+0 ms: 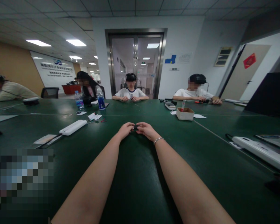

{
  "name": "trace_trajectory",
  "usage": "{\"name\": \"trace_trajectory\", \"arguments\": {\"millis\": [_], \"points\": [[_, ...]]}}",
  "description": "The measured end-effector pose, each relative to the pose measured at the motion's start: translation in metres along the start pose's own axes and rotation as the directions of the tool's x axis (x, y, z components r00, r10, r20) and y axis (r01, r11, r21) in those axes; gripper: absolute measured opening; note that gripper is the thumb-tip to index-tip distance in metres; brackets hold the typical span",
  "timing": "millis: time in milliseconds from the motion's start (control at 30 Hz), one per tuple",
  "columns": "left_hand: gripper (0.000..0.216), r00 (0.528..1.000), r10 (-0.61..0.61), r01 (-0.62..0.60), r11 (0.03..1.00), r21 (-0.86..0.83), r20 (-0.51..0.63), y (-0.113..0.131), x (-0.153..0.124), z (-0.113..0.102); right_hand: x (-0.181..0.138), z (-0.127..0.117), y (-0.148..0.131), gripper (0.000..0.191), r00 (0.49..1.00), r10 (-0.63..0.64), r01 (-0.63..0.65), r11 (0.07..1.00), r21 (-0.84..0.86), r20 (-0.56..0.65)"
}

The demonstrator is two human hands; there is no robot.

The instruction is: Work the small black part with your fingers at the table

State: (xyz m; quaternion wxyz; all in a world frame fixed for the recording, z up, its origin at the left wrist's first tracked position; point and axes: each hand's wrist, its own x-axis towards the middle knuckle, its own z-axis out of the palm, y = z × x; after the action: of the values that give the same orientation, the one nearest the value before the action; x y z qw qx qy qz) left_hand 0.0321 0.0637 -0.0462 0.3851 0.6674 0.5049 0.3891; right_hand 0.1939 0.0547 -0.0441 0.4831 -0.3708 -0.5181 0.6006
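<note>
Both my arms stretch forward over the dark green table (pixel 140 174). My left hand (pixel 126 129) and my right hand (pixel 146 129) meet at the table's middle, fingers curled inward and pinched together on a small dark object (pixel 135 127) held between them. It is too small to name. A thin bracelet (pixel 159 140) circles my right wrist.
A white power strip (pixel 73 127) lies to the left, another (pixel 261 151) at the right. A small cardboard box (pixel 185 113) stands ahead to the right, two water bottles (pixel 101 101) ahead to the left. Several other people sit around the table's far and left sides.
</note>
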Motion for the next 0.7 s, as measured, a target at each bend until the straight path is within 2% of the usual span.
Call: {"name": "trace_trajectory", "arguments": {"millis": [167,567,700], "points": [[0.031,0.999,0.033,-0.033,0.999,-0.001,0.025,0.0009,-0.0009,0.0004,-0.0005,0.0007,-0.0007,0.021,1.000,0.008,-0.008,1.000,0.003,-0.006],[0.030,1.000,0.000,0.000,1.000,-0.011,0.004,0.0008,0.0001,0.0004,0.0006,0.0001,0.0002,0.021,1.000,0.008,-0.008,1.000,0.001,-0.004],[0.034,0.999,0.028,-0.028,1.000,-0.003,0.037,-0.0014,0.0012,0.0002,0.0003,0.0003,0.0003,0.021,1.000,0.006,-0.006,1.000,0.006,-0.005]]}}
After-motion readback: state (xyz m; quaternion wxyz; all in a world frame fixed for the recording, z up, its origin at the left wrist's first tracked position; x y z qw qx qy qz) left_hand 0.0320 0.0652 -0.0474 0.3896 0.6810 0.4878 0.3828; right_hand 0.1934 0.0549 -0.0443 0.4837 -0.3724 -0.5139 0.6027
